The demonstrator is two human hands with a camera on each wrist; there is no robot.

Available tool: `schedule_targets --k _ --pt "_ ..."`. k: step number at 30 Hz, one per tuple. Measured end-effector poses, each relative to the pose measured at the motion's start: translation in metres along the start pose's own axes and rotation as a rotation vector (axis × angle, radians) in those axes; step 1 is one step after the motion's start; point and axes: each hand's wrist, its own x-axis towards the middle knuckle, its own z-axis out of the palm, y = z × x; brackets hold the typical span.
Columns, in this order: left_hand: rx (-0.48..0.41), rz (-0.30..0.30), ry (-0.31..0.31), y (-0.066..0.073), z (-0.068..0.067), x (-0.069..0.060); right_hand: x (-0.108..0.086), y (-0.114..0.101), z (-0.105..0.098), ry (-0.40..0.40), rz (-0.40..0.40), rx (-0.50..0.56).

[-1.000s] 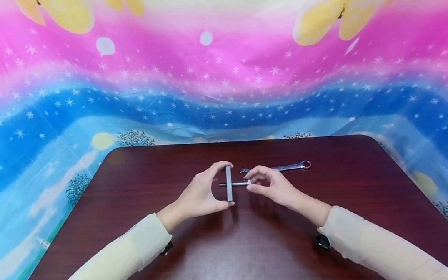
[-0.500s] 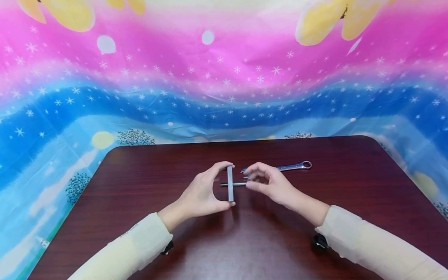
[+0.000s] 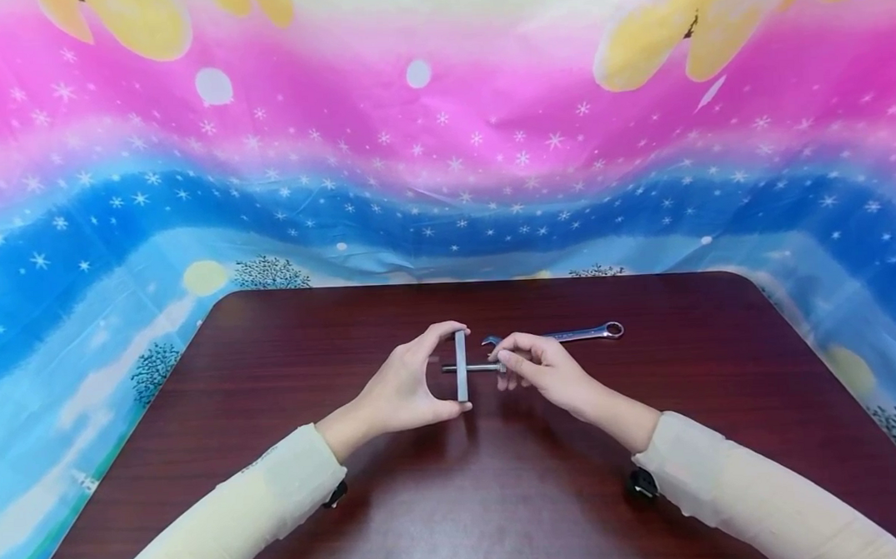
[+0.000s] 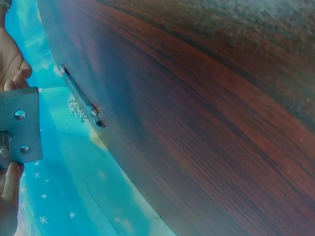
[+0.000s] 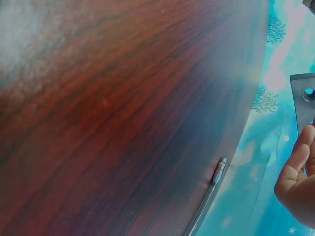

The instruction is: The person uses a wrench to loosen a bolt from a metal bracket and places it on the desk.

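Observation:
A flat grey metal plate [image 3: 463, 387] stands on edge, held by my left hand [image 3: 403, 381] between the thumb at its near end and the fingers at its far end. Holes pierce the plate [image 4: 30, 132] in the left wrist view. A bolt [image 3: 484, 368] runs through the plate, its threaded end [image 4: 5, 142] poking out on the left hand's side. My right hand [image 3: 545, 365] pinches the bolt's head between thumb and fingers, to the right of the plate. In the right wrist view, the right hand [image 5: 298, 187] partly covers the plate [image 5: 301, 101].
A combination wrench [image 3: 581, 334] lies on the dark wooden table [image 3: 329, 318] behind the right hand, its open end partly beside the fingers. A printed cloth backdrop [image 3: 442, 146] hangs beyond the table's far edge.
My right fingers shift around the bolt's head, first loosened beside it, now closed in a pinch with the thumb over it. The left hand and the plate stay nearly still.

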Motion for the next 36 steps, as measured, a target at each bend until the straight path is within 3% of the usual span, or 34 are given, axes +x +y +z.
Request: schedule_targets --k 10,16,20,25,31,33,36 --pt "0.018 -0.008 -0.012 -0.0003 0.0011 -0.0023 -0.0013 0.0016 -0.0019 0.019 -0.038 -0.099" --pt "0.013 -0.003 -0.006 0.0 0.0017 -0.0015 -0.0033 0.0025 -0.0039 -0.033 0.04 -0.015" --pt "0.015 -0.001 -0.005 0.0009 0.0018 -0.0011 -0.0028 0.0016 -0.0046 -0.026 0.064 -0.023" --pt "0.018 -0.002 -0.006 0.0021 0.0019 -0.0008 -0.0015 0.0017 -0.0047 -0.004 0.042 -0.021" --pt "0.022 -0.024 -0.018 0.0013 0.0021 -0.001 -0.0021 0.0012 -0.0039 0.023 -0.074 -0.123" --pt "0.015 -0.026 -0.018 0.001 0.002 -0.0009 -0.0025 0.001 -0.004 0.023 -0.074 -0.146" --pt "0.017 -0.019 -0.011 0.001 0.0019 -0.0003 -0.0032 0.0013 -0.0054 -0.003 -0.028 -0.093"
